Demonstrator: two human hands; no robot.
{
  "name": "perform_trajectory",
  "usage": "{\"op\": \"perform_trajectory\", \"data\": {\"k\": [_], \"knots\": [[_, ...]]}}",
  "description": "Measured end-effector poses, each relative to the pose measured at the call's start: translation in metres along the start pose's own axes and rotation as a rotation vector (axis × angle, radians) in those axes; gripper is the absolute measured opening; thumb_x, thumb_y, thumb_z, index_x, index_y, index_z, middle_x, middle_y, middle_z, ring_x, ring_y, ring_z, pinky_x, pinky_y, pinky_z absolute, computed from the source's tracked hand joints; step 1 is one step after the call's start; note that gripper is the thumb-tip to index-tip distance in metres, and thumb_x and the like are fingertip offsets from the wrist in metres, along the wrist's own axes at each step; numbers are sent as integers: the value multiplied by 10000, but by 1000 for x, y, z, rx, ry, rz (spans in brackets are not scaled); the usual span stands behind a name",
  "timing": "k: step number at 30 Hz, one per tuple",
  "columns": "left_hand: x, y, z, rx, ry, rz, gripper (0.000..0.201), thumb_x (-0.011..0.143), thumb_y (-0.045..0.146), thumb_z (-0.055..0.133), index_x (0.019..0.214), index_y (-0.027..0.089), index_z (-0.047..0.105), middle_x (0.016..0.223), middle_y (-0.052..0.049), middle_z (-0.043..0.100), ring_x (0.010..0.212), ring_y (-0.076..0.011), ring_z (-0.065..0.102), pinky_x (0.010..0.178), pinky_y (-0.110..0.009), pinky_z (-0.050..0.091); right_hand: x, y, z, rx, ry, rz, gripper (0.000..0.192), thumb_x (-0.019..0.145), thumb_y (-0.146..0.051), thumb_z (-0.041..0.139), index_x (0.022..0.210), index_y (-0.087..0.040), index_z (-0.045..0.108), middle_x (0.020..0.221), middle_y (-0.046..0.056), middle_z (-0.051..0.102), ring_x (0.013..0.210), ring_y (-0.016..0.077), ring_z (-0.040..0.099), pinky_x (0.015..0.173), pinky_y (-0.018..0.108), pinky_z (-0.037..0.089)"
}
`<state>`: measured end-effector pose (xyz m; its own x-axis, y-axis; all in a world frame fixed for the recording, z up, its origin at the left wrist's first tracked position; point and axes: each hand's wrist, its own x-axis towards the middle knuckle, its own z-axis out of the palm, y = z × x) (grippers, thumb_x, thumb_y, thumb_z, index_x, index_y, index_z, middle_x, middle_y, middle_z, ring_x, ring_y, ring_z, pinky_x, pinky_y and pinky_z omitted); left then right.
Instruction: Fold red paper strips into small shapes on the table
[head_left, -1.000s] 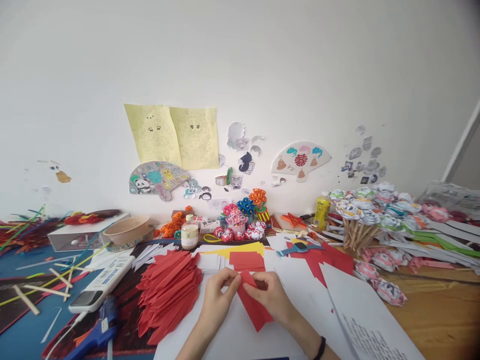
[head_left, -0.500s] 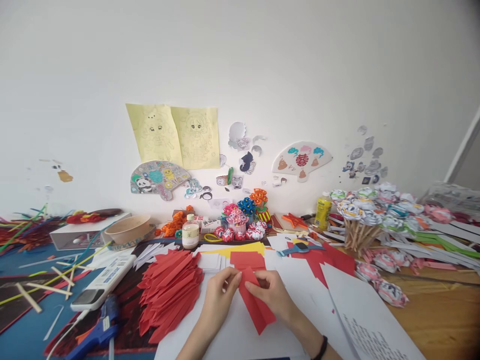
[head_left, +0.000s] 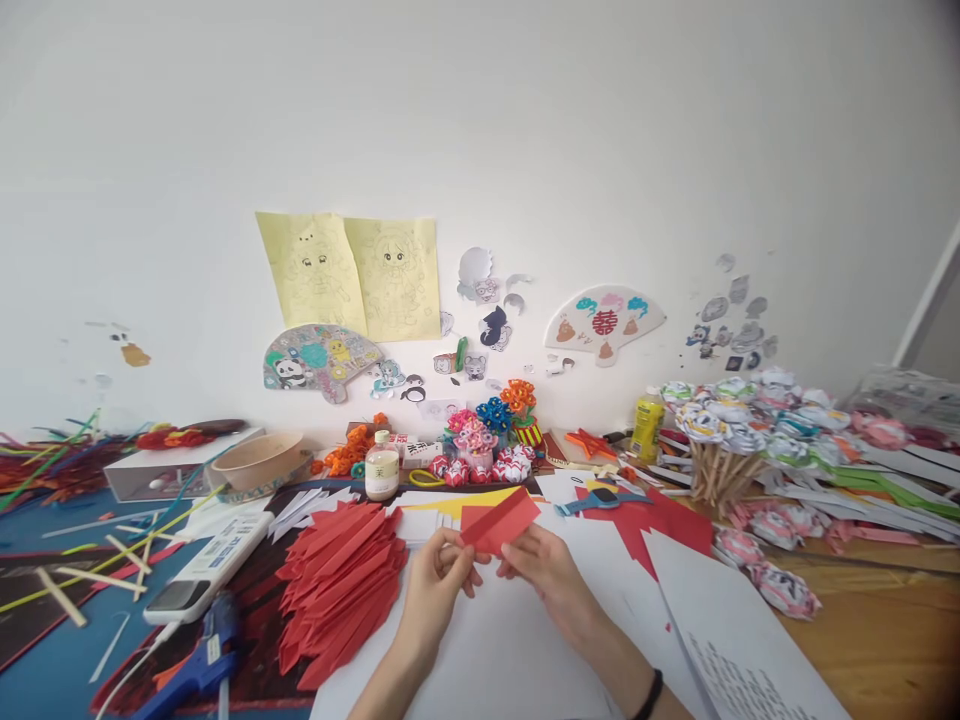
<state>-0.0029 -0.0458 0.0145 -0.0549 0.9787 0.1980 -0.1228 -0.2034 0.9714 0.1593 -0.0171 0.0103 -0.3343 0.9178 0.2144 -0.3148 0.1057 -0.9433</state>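
Note:
A creased piece of red paper is held up between both hands over white sheets. My left hand pinches its lower left corner between thumb and fingers. At the paper's lower right edge, my right hand grips it, thumb in front and fingers behind. Just left of my left hand lies a heap of folded red paper strips. Behind the held paper are a yellow sheet and some small white papers. The flat red sheets stacked behind the hands are partly hidden.
A blue glue gun and a white power strip lie at left. A small bottle stands behind the red heap. A blue watch rests on red paper at right. Paper flowers on sticks stand farther right.
The red paper has turned from an upright, downward-hanging strip to a wide slanted position, higher and farther from me. Both hands shifted their grip to its lower edge.

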Motion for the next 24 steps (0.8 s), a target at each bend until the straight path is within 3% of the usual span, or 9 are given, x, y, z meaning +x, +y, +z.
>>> {"op": "perform_trajectory", "data": {"k": [2,6,11,13,15,18,21,24], "knots": [[-2,-2,5,-46,-21,-27,326,743,448,662,737,174,488,664,-15,645,552,-115,552,507,-206,421,1,6,1,-50,-31,1,359,748,-436,705,916,-120,666,787,75,670,652,166,596,643,290,470],[-2,-11,10,-3,-44,-62,350,705,444,690,683,159,488,607,8,591,471,-80,475,429,-177,356,5,17,-4,-188,48,-19,386,758,-492,669,705,-111,647,632,57,636,544,156,575,557,271,441],[-2,-15,9,138,-159,-116,294,744,411,626,685,162,481,605,2,589,437,-78,455,416,-188,355,6,21,-9,-323,99,-52,421,788,-523,613,608,-146,557,568,31,605,484,150,568,485,242,398],[-3,-13,7,288,-185,-57,201,773,343,595,759,158,517,670,-14,617,481,-94,493,439,-194,379,7,20,-9,-398,115,-70,426,796,-521,600,587,-157,532,543,19,586,456,141,551,463,233,380],[-4,-10,2,499,-153,97,196,779,240,574,955,164,537,799,-26,638,552,-110,538,483,-201,414,6,18,-9,-466,130,-92,432,801,-516,594,565,-164,508,532,12,575,437,134,539,453,229,372],[-6,-3,-9,887,-118,446,401,816,125,494,1203,226,455,969,-38,624,673,-130,583,598,-232,461,5,15,-10,-528,123,-100,442,789,-515,606,539,-172,485,512,5,561,412,134,531,436,228,364],[-6,3,-20,1279,-251,808,319,897,113,404,1163,240,525,967,-53,635,752,-168,590,634,-255,450,4,13,-11,-539,110,-104,444,786,-514,610,530,-174,480,488,-2,543,405,136,526,430,227,367],[-6,6,-26,1435,-300,980,275,934,124,370,1106,205,569,893,-56,647,718,-174,580,590,-251,418,4,12,-11,-508,86,-108,442,796,-511,602,537,-172,487,499,-3,544,426,138,541,444,228,385]]}}
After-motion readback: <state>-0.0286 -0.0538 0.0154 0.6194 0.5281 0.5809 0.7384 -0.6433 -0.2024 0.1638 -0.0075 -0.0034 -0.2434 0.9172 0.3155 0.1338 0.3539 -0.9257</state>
